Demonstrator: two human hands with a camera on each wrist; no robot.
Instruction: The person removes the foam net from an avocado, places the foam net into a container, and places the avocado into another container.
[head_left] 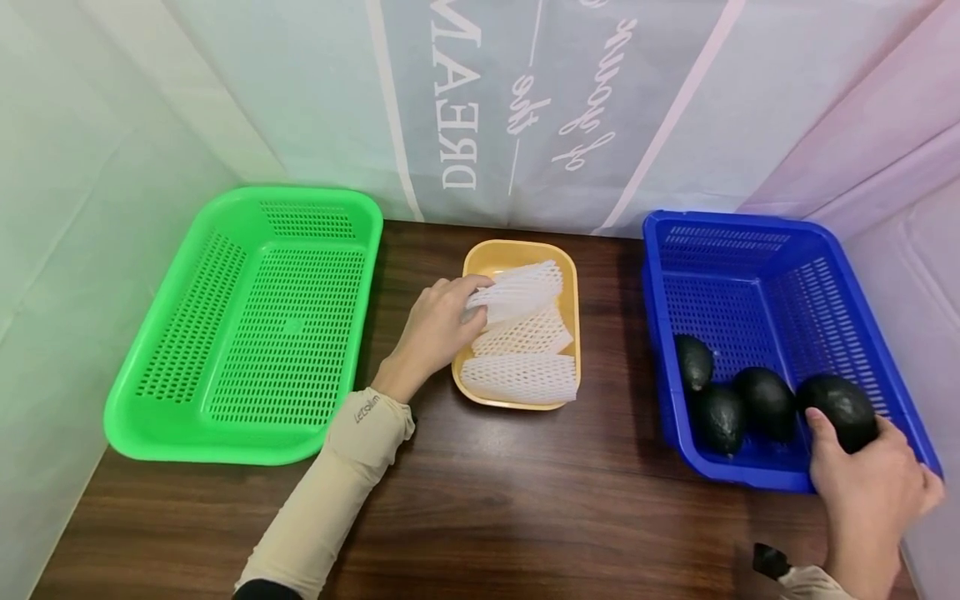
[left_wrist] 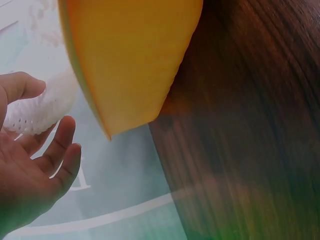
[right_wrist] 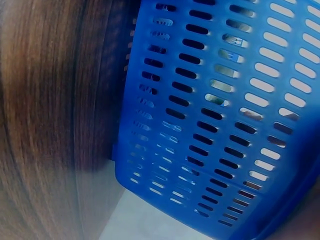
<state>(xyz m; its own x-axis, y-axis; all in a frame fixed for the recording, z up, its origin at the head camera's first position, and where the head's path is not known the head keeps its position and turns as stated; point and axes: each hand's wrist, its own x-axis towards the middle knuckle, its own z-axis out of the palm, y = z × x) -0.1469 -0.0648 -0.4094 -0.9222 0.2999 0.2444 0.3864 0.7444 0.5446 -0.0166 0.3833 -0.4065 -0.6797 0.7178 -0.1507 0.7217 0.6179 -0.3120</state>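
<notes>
My left hand [head_left: 442, 325] reaches over the left rim of a small yellow tray [head_left: 485, 252]. Its thumb and fingers pinch the left end of a white foam net sleeve [head_left: 525, 292], the topmost in the tray; the left wrist view shows this net [left_wrist: 52, 102] between thumb and fingers. Two more foam net sleeves [head_left: 517, 377] lie below it. At the right, my right hand [head_left: 870, 479] grips a dark avocado [head_left: 838, 408] over the near right part of a blue basket [head_left: 738, 218]. Several other avocados [head_left: 765, 402] sit inside; the right wrist view shows only the basket's slotted wall [right_wrist: 200, 110].
A green basket [head_left: 243, 450] with a slotted floor stands on the left of the brown wooden table [head_left: 525, 500]. Printed cloth [head_left: 525, 108] hangs behind the table, and pale cloth borders both sides.
</notes>
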